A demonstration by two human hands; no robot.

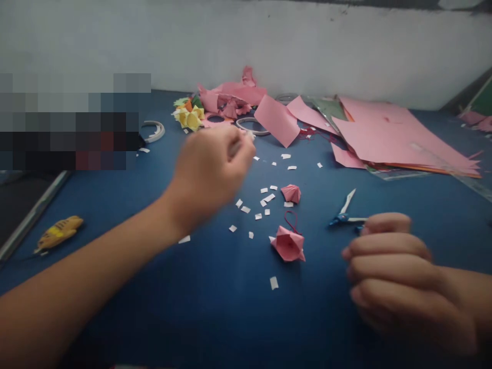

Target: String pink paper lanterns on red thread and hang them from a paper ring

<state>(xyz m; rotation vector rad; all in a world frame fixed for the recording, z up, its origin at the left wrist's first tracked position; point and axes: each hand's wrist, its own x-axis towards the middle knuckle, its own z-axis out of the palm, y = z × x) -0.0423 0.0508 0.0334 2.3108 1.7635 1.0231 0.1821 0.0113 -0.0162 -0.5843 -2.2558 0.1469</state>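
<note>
A: Pink paper flower (288,244), folded, with a red loop at its top, lies on the blue table (115,205). Where are the hands relative to it?

B: Left hand (209,171) is raised up and left of the flower, fingers curled together, seemingly pinching something small and white; blur hides the detail. Right hand (395,277) rests just right of the flower, fingers curled shut on the handles of small scissors (346,215), blades pointing up beyond it.

A: Which step, by judgement?

B: Probably sticking: white tape bits (265,197) lie scattered just above the flower. Placing one calls for a fine, steady pinch.
</note>
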